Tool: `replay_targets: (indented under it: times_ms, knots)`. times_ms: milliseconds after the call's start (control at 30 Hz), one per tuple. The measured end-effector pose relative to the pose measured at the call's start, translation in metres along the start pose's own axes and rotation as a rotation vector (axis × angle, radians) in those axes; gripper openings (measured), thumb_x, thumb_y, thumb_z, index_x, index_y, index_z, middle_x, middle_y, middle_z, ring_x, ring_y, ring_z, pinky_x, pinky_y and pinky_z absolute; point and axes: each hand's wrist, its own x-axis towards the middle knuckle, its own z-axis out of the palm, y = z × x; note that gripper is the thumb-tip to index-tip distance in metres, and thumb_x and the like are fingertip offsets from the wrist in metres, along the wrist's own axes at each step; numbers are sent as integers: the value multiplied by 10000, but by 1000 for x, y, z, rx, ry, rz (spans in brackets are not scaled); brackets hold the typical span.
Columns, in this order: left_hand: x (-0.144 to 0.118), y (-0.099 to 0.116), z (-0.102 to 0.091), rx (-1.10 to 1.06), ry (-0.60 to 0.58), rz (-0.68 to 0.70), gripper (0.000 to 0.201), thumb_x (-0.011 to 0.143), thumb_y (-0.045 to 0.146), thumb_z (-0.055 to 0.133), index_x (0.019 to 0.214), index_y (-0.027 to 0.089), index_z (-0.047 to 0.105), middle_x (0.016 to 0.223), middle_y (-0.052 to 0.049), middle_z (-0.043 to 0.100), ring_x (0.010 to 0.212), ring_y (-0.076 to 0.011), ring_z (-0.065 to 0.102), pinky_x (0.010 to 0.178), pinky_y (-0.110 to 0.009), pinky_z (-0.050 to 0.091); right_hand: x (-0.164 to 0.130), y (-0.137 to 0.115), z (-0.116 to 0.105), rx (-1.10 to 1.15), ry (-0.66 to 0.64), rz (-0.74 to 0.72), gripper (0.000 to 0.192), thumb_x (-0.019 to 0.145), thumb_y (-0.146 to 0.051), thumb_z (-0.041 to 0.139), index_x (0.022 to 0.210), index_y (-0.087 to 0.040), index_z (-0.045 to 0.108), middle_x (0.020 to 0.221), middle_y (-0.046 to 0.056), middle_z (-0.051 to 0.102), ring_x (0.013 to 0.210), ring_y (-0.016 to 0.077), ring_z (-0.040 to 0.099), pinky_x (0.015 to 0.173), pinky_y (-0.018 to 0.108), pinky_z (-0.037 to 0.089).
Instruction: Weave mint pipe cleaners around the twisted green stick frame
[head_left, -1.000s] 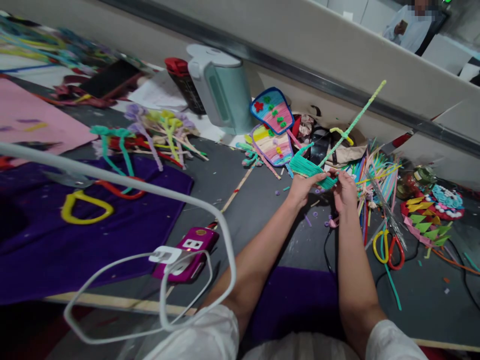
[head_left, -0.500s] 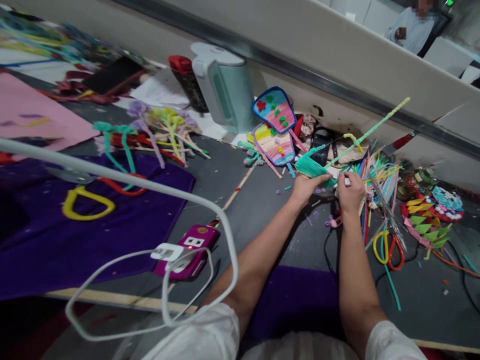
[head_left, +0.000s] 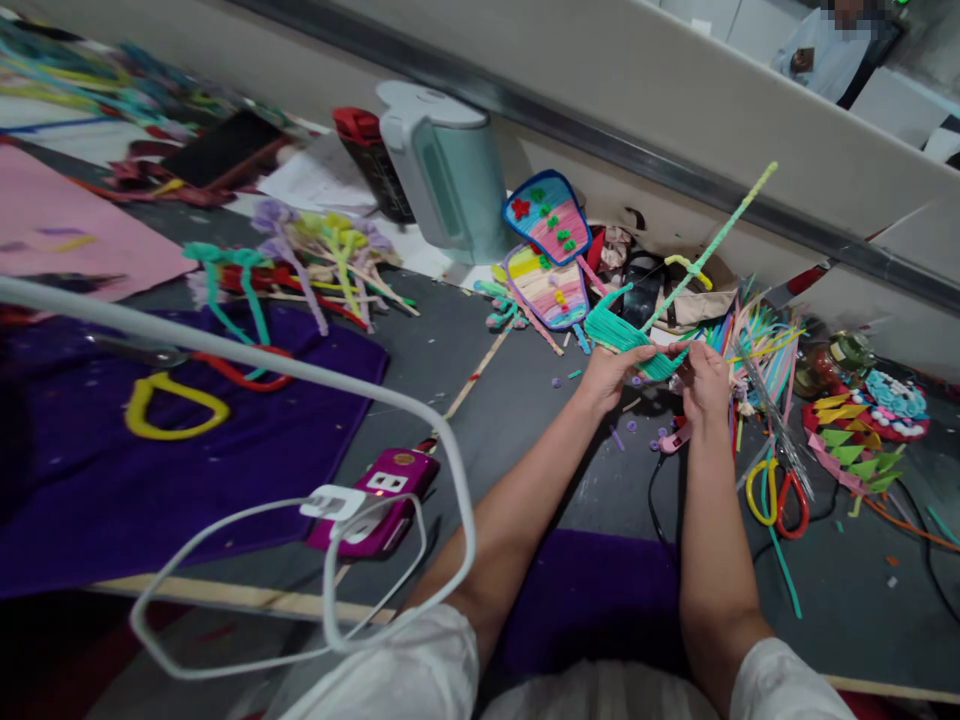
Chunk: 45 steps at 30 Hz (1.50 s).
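Two hands work over a grey table [head_left: 517, 420]. The left hand [head_left: 611, 372] pinches one teal woven piece [head_left: 626, 335], its fingers closed on the lower edge; the piece is held just above the table, in front of two striped fans [head_left: 551, 255]. The right hand [head_left: 705, 380] is closed on the near end of one pale green stem [head_left: 720, 235], which runs up and to the right from the piece toward the wall [head_left: 675, 90]. A short yellow stem [head_left: 686, 266] curls off it.

Counted elsewhere: one kettle [head_left: 446, 170], one red-lidded cup [head_left: 371, 160] behind it, one magenta phone [head_left: 375, 500] with a white cable [head_left: 315, 560], one pair of scissors [head_left: 780, 495] with a yellow and a red handle, one yellow loop [head_left: 172, 405] on a purple cloth [head_left: 150, 470], one pink sheet [head_left: 67, 230].

The bundle of loose stems [head_left: 757, 350] right of the hands is too tangled to count. How the green stem joins the piece is hidden behind the fingers. A person [head_left: 825, 50] in the top right corner is cut off by the frame edge. The craft [head_left: 870, 420] at far right is hard to make out.

Against half a second ago, the green stem's tip stands higher and further left, and the right hand has moved closer to the left.
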Motion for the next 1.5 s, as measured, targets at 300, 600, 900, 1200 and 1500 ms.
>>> replay_targets:
  times_ms: [300, 600, 900, 1200, 1500]
  knots:
    - [-5, 4, 5, 76, 22, 48, 350, 551, 370, 920, 763, 138, 766, 830, -98, 780, 654, -189, 689, 588, -296, 532, 2, 11, 8, -139, 177, -42, 375, 828, -573, 632, 826, -197, 633, 788, 21, 684, 724, 163, 624, 710, 310, 528]
    - [-5, 0, 10, 193, 178, 204, 316, 539, 386, 916, 680, 168, 737, 739, -49, 743, 631, -174, 654, 569, -299, 538, -11, 4, 6, -892, 406, -438, 321, 889, -532, 632, 893, -211, 627, 836, 46, 668, 759, 191, 602, 796, 336, 483]
    - [-9, 0, 14, 249, 73, 349, 305, 561, 295, 905, 805, 195, 752, 825, -48, 755, 879, -236, 717, 845, -379, 587, -7, 5, 1, -1105, 382, -467, 196, 899, -354, 549, 850, -210, 673, 802, 65, 711, 786, 220, 621, 826, 354, 452]
    - [-6, 7, 4, 187, 66, 126, 336, 553, 394, 909, 749, 155, 777, 800, -80, 773, 639, -185, 674, 559, -286, 514, -4, -5, 3, -588, 262, -285, 261, 802, -448, 626, 796, -194, 685, 742, 21, 706, 721, 174, 609, 747, 317, 489]
    - [4, 2, -2, -30, -3, -95, 405, 459, 363, 946, 746, 154, 751, 827, -105, 788, 603, -174, 677, 461, -243, 469, 1, 3, 10, 125, 16, 60, 341, 669, -504, 799, 777, -231, 625, 912, 36, 727, 888, 185, 661, 739, 314, 541]
